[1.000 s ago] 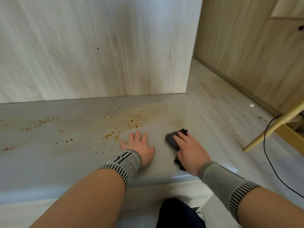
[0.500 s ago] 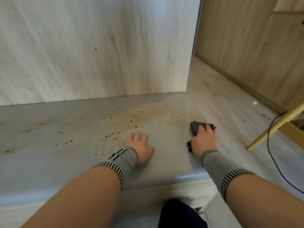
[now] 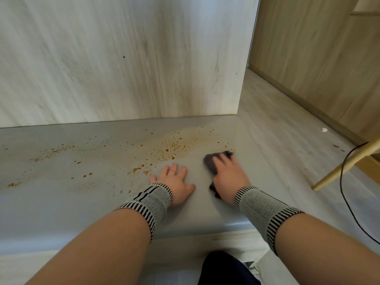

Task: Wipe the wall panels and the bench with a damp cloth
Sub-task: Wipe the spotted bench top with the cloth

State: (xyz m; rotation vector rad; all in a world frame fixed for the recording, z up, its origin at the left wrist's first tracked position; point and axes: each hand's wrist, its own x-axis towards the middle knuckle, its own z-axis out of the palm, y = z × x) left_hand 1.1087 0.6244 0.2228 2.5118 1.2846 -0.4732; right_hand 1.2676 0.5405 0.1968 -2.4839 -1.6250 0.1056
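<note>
Two hands rest on the tabletop (image 3: 61,212): your right hand (image 3: 228,177) presses the dark cloth (image 3: 211,161) near the right end, left hand (image 3: 174,183) flat, released. Brown spots (image 3: 174,146) could smear if you drag without lifting.

The left hand (image 3: 174,182) lies flat, fingers spread, on the grey bench (image 3: 61,202). Just beside it, the right hand (image 3: 228,177) presses a dark cloth (image 3: 210,161) onto the bench surface. Orange-brown splatter (image 3: 174,145) dots the bench ahead of both hands, below the pale wall panel (image 3: 123,58).
</note>
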